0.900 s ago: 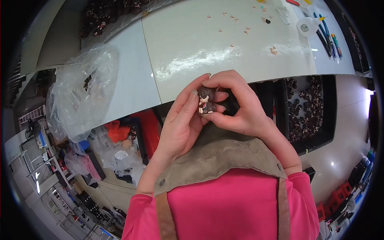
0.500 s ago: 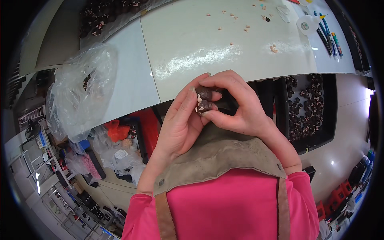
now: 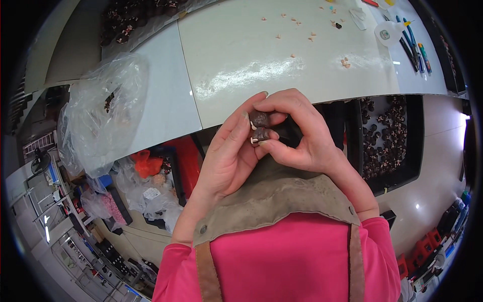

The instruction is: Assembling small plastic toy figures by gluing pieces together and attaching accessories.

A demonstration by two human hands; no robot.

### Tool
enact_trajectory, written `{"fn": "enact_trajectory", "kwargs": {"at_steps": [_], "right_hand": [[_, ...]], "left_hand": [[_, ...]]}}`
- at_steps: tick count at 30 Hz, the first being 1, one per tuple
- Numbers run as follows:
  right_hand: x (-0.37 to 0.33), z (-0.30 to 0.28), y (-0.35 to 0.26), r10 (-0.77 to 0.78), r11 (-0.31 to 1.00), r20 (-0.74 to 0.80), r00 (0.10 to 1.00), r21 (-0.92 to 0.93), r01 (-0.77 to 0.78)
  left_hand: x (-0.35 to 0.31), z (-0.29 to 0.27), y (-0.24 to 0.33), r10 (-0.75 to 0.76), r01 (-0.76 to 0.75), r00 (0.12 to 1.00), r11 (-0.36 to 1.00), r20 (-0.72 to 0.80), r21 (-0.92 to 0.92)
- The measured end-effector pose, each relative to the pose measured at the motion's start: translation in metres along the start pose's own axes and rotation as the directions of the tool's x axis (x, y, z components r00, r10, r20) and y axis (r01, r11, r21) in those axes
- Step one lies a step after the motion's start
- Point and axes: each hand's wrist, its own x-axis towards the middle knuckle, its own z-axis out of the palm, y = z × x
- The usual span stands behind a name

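Between my two hands, just off the table's front edge, is a small dark brown figurine-like piece (image 3: 259,120) with two rounded lumps and cream-coloured bits on its left side. The fingers and thumb of my left hand (image 3: 229,148) close round its left side. From the right, my right hand (image 3: 307,133) grips it, forefinger curled over the top and thumb at the lower lump. Fingers partly cover the piece, so its exact kind cannot be told.
Small peach-coloured pieces (image 3: 344,62) are scattered on the white table (image 3: 226,45). Pliers (image 3: 410,43) and a white squeeze bottle (image 3: 387,34) lie at the back right. A black tray (image 3: 415,146) of similar brown pieces is at right; a clear plastic bag (image 3: 100,116) hangs at left.
The brown piece has shifted and turned slightly in my fingers, moving a little to the right. Both hands keep their hold.
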Motion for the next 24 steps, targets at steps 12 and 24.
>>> {"fn": "enact_trajectory", "kwargs": {"at_steps": [12,24], "right_hand": [[-0.003,0.002,0.006,0.012,1.0,0.01,1.0,0.02,-0.012],[0.016,0.068,0.011,-0.019,0.998,-0.009,1.0,-0.056,0.019]], "left_hand": [[0.001,-0.01,-0.005,0.037,-0.039,0.997,0.999,0.061,0.033],[-0.022,-0.072,0.023,-0.008,0.016,0.988,0.998,0.155,-0.053]]}}
